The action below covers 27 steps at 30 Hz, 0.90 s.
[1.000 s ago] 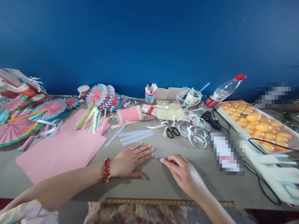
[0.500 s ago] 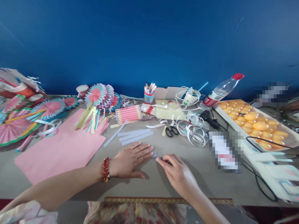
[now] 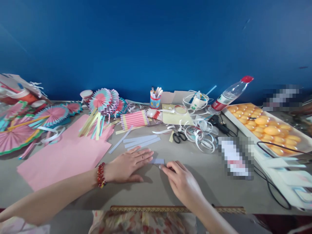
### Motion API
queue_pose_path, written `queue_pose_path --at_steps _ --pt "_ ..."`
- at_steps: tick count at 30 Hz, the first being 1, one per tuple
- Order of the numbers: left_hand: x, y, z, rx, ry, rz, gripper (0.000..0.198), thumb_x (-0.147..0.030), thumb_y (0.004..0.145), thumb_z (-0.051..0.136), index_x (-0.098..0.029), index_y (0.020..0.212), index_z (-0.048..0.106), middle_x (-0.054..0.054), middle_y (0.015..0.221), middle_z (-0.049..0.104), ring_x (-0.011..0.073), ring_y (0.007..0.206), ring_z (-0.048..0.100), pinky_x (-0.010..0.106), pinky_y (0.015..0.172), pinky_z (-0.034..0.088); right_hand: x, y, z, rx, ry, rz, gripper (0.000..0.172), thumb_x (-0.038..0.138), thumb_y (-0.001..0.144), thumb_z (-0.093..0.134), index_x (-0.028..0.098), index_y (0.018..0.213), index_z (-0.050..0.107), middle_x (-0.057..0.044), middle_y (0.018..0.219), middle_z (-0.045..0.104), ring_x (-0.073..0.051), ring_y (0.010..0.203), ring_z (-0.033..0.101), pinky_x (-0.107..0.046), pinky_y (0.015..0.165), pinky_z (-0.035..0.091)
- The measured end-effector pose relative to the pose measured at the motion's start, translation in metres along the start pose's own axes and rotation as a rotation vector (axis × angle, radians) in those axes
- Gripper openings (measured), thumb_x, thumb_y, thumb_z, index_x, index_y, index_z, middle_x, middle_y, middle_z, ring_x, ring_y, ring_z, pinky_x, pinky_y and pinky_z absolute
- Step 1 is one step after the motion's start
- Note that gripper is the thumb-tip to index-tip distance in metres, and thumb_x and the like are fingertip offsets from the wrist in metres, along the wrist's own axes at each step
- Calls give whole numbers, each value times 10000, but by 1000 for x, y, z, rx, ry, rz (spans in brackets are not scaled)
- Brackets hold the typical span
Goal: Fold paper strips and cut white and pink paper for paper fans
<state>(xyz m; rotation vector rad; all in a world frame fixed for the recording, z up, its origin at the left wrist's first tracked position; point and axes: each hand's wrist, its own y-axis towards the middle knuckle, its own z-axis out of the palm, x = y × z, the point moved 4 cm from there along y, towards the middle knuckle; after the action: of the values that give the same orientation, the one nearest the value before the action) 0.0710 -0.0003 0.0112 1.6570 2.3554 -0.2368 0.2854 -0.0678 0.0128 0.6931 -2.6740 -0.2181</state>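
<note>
My left hand (image 3: 126, 165) lies flat on the grey table (image 3: 214, 182), fingers stretched out, its fingertips on the left end of a small pale blue paper strip (image 3: 157, 161). A red bead bracelet (image 3: 100, 175) is on that wrist. My right hand (image 3: 181, 183) is curled just right of the strip, with its fingertip pressing on the strip's right end. Several more pale blue strips (image 3: 141, 141) lie just beyond the hands.
A large pink sheet (image 3: 60, 156) lies left. Folded paper fans (image 3: 102, 100), a striped pleated piece (image 3: 135, 119), scissors (image 3: 179, 137), curled white strips (image 3: 202, 138), a pen cup (image 3: 155, 99), a bottle (image 3: 230, 94) and a tray of orange balls (image 3: 268, 128) crowd the back and right.
My left hand has slid back to the left, uncovering more of the pale blue strip. My right hand has moved slightly left along it.
</note>
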Motion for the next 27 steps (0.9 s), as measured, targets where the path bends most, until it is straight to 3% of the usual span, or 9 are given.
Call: queue_pose_path --at_steps 7,27 --pt "3 -8 14 42 9 -10 873 -611 941 463 -208 1571 12 113 1606 193 236 1490 166 427 1218 47 3 2 2 -1 6 -13 373 62 927 403 184 1175 653 -84 913 600 -192 820 564 -292 719 515" --pt "4 -7 11 32 -50 5 872 -596 941 478 -197 1572 27 114 1613 166 254 1491 158 445 1218 54 26 19 20 -13 38 -33 338 48 893 478 176 1140 671 -79 899 587 -198 839 560 -300 738 508"
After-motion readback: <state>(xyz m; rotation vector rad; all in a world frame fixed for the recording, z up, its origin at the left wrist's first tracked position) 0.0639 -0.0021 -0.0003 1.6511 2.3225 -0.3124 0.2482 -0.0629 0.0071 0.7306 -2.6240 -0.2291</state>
